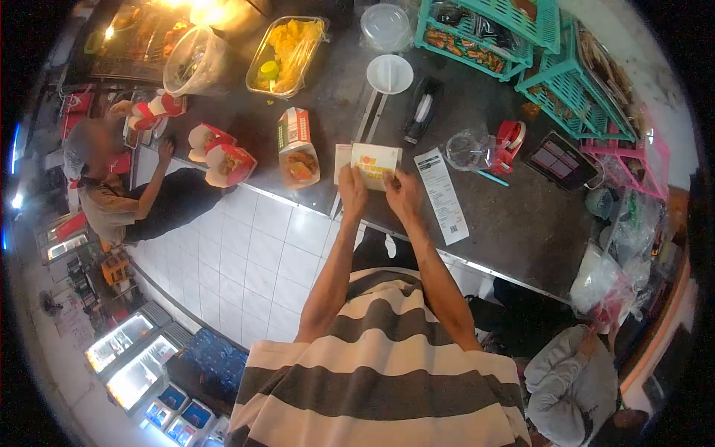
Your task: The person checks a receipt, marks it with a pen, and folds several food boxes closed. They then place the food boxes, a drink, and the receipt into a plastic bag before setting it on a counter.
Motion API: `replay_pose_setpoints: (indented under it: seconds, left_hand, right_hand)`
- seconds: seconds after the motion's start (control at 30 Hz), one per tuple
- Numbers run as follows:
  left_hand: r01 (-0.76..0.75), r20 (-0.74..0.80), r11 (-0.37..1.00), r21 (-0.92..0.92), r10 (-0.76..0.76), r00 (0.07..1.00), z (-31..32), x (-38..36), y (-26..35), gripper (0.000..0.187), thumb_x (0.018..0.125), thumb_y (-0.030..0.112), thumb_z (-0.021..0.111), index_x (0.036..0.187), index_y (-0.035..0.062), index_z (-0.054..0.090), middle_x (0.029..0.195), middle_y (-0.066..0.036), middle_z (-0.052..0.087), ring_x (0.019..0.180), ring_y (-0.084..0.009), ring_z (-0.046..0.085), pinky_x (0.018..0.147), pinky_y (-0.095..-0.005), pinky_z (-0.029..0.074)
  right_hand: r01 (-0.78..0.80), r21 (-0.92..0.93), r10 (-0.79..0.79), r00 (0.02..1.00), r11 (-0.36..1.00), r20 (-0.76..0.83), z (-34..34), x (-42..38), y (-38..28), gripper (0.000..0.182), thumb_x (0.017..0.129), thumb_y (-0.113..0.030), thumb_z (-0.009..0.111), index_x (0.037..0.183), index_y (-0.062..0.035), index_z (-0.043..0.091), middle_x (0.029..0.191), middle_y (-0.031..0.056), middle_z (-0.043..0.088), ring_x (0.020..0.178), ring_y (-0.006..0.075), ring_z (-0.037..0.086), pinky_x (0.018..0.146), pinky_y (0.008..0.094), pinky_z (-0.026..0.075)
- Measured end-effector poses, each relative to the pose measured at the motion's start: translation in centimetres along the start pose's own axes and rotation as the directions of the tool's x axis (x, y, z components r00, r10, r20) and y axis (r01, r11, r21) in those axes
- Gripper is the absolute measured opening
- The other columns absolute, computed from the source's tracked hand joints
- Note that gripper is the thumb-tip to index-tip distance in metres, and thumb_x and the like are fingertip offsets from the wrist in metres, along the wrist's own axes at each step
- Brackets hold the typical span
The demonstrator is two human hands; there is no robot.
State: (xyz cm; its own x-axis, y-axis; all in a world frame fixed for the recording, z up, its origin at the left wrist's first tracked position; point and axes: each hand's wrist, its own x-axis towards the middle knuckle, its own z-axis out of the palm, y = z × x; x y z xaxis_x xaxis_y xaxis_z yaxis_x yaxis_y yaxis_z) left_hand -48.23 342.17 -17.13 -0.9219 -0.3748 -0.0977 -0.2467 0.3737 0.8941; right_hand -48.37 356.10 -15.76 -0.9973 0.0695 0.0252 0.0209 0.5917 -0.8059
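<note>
My left hand [353,193] and my right hand [403,197] grip the lower edge of a white printed paper packet [377,162] with yellow and orange lettering, one at each corner. Whether it is a folded bag or a flat box I cannot make out. Partly covered beside my left hand lies another pale flat paper piece [342,157]. To the left stands an open food box [299,153] with fried food in it. A long printed receipt [441,195] lies on the dark counter [506,235] just right of my right hand.
Further left are red-and-white food boxes [223,155] and a co-worker [123,186] at the counter. A tray of yellow food [285,56], teal baskets [477,37], a stapler-like red object [510,138] and a tablet [560,160] stand around. Another person [570,387] sits low at right.
</note>
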Motion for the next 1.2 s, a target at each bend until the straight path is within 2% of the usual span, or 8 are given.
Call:
replay_pose_setpoints:
  seconds: [0.13, 0.33, 0.43, 0.67, 0.87, 0.93, 1.0, 1.2]
  left_hand:
    - [0.153, 0.085, 0.974, -0.167, -0.14, 0.986, -0.5, 0.2, 1.7, 0.036, 0.102, 0.023, 0.039, 0.115, -0.0046, 0.057, 0.107, -0.021, 0.061, 0.101, -0.0293, 0.059, 0.088, -0.0383, 0.045]
    - [-0.022, 0.098, 0.988, 0.156, 0.007, 0.995, -1.1, 1.5, 0.9, 0.033, 0.099, 0.018, 0.041, 0.118, -0.0036, 0.055, 0.116, -0.022, 0.058, 0.107, -0.0307, 0.056, 0.092, -0.037, 0.043]
    - [0.279, 0.257, 0.867, -0.412, -0.184, 0.949, -2.4, 1.6, 2.7, 0.039, 0.103, 0.029, 0.036, 0.126, 0.0013, 0.052, 0.114, -0.015, 0.058, 0.111, -0.0206, 0.054, 0.095, -0.0348, 0.044]
    - [0.51, 0.473, 0.662, -0.55, -0.257, 0.843, -4.2, 0.5, 4.4, 0.05, 0.101, 0.041, 0.049, 0.126, -0.0016, 0.054, 0.115, -0.011, 0.061, 0.104, -0.0169, 0.061, 0.088, -0.0304, 0.05]
    - [0.393, 0.242, 0.648, -0.652, -0.313, 0.918, -6.4, -3.0, 6.0, 0.051, 0.098, 0.036, 0.056, 0.133, 0.0004, 0.046, 0.117, -0.01, 0.061, 0.102, -0.0194, 0.064, 0.084, -0.0313, 0.054]
    - [0.41, 0.246, 0.539, -0.736, -0.35, 0.904, -8.2, -4.2, 8.0, 0.05, 0.099, 0.039, 0.054, 0.132, 0.0023, 0.047, 0.116, -0.01, 0.062, 0.099, -0.0195, 0.065, 0.081, -0.0305, 0.055]
    - [0.432, 0.265, 0.427, -0.795, -0.396, 0.879, -10.6, -5.7, 8.2, 0.05, 0.099, 0.041, 0.053, 0.132, 0.0043, 0.048, 0.114, -0.009, 0.063, 0.097, -0.0196, 0.065, 0.078, -0.0297, 0.055]
    - [0.548, 0.354, 0.3, -0.781, -0.51, 0.784, -15.5, -5.2, 7.0, 0.046, 0.095, 0.045, 0.058, 0.127, 0.0135, 0.053, 0.108, -0.005, 0.064, 0.088, -0.0177, 0.064, 0.066, -0.0322, 0.053]
  right_hand:
    - [-0.06, 0.131, 0.051, 0.996, 0.99, 0.071, -0.6, 0.0, 0.2, 0.029, 0.092, -0.032, 0.066, 0.094, -0.0031, 0.068, 0.076, 0.0148, 0.064, 0.066, 0.0292, 0.062, 0.062, 0.0383, 0.048]
    - [-0.167, 0.215, 0.143, 0.982, 0.962, 0.127, -0.3, 0.1, 0.8, 0.032, 0.092, -0.029, 0.067, 0.103, 0.0003, 0.068, 0.082, 0.0122, 0.069, 0.07, 0.0158, 0.063, 0.064, 0.0304, 0.048]
    - [-0.191, 0.462, 0.152, 0.981, 0.866, 0.121, -0.6, 0.5, 0.3, 0.032, 0.088, -0.028, 0.07, 0.101, 0.0016, 0.07, 0.084, 0.015, 0.071, 0.076, 0.0184, 0.068, 0.066, 0.0317, 0.051]
    - [-0.28, 0.545, 0.099, 0.936, 0.79, 0.337, -5.4, 1.7, -4.7, 0.043, 0.089, -0.022, 0.071, 0.126, -0.0011, 0.062, 0.096, 0.0083, 0.07, 0.084, 0.0119, 0.064, 0.075, 0.0253, 0.05]
    - [-0.167, 0.562, -0.05, 0.936, 0.81, 0.349, -3.9, 2.2, -1.3, 0.055, 0.087, -0.029, 0.074, 0.133, -0.0036, 0.057, 0.099, 0.01, 0.069, 0.086, 0.0124, 0.066, 0.074, 0.0229, 0.051]
    - [-0.334, 0.532, 0.367, 0.929, 0.778, 0.046, -4.1, 3.9, 0.2, 0.058, 0.086, -0.036, 0.075, 0.126, 0.0011, 0.058, 0.098, 0.0111, 0.069, 0.088, 0.0144, 0.065, 0.075, 0.0274, 0.051]
    - [-0.192, 0.231, 0.258, 0.918, 0.954, -0.301, -1.9, 6.4, 3.5, 0.053, 0.086, -0.04, 0.073, 0.112, 0.0046, 0.064, 0.095, 0.0118, 0.069, 0.088, 0.0177, 0.065, 0.078, 0.0321, 0.05]
    - [-0.627, 0.547, 0.721, 0.691, 0.554, 0.061, -1.6, 11.9, 0.9, 0.04, 0.088, -0.035, 0.072, 0.099, 0.0032, 0.069, 0.093, 0.0106, 0.069, 0.085, 0.019, 0.063, 0.079, 0.034, 0.048]
